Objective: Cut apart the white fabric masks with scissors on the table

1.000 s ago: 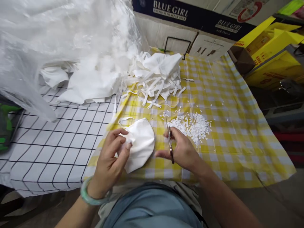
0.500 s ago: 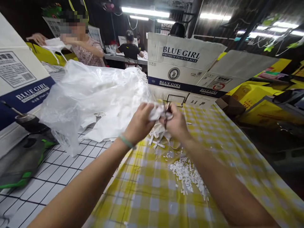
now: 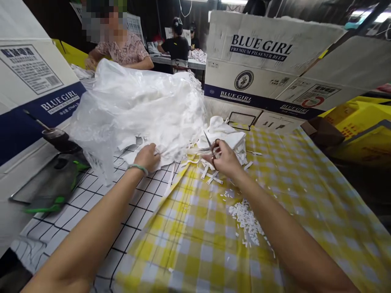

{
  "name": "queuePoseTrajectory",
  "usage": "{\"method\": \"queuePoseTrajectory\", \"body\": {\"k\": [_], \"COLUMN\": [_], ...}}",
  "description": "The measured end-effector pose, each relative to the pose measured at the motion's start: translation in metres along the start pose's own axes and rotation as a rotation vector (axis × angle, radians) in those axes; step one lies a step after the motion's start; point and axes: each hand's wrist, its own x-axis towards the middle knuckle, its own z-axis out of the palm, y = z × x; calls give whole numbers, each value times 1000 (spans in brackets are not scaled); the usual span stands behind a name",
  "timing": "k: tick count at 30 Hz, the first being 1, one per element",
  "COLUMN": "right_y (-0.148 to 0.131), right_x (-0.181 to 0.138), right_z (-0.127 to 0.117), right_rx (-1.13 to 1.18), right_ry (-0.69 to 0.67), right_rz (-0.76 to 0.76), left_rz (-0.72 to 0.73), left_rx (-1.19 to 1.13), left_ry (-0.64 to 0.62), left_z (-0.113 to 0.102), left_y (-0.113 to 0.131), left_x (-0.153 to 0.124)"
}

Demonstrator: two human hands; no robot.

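Observation:
My left hand (image 3: 148, 156) reaches into the mouth of a big clear plastic bag (image 3: 134, 106) full of white masks, its fingers curled on a mask at the bag's edge. My right hand (image 3: 224, 158) is closed on a small pair of scissors (image 3: 210, 146), blades pointing up and left. It rests beside a pile of white masks with loose straps (image 3: 224, 136) on the yellow checked cloth (image 3: 275, 203). A heap of small white trimmings (image 3: 246, 221) lies nearer me.
Blue Girl cartons (image 3: 262, 65) wall the table's far side and left. A black-grid white cloth (image 3: 91, 211) covers the left part, with a green-and-black device (image 3: 51, 187) on it. Other people sit behind the bag. Yellow crates (image 3: 360, 122) stand at right.
The mask held in both hands has been put on the far pile. My left hand has moved left to the plastic bag. The view has lifted from my lap to the table.

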Motion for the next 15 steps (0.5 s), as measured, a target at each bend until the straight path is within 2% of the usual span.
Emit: {"method": "queuePoseTrajectory", "body": {"k": [2,5,7,9,12,13,15], "right_y": [-10,-17,-18,-20,-25,-25,-24], "right_x": [-22,-60,-83,-98,-112,-116,-126], "right_z": [13,31,43,56,65,65,57], "right_rx": [76,238,412,571,633,608,546], "right_ry": [-93,-264,-354,-408,-514,-540,-526], "right_rz": [44,155,204,189,78,57,61], "left_rz": [-9,-1,93,182,265,283,317], "left_rx": [28,-17,-223,-412,-530,-507,-314], "left_ry": [-38,-50,-40,-50,-56,-55,-33], "left_z": [-16,-34,-40,-42,-44,-47,-54], "left_y": [-8,-10,-2,9,17,14,-2], "left_x": [-31,-108,-161,-198,-213,-209,-191]}}
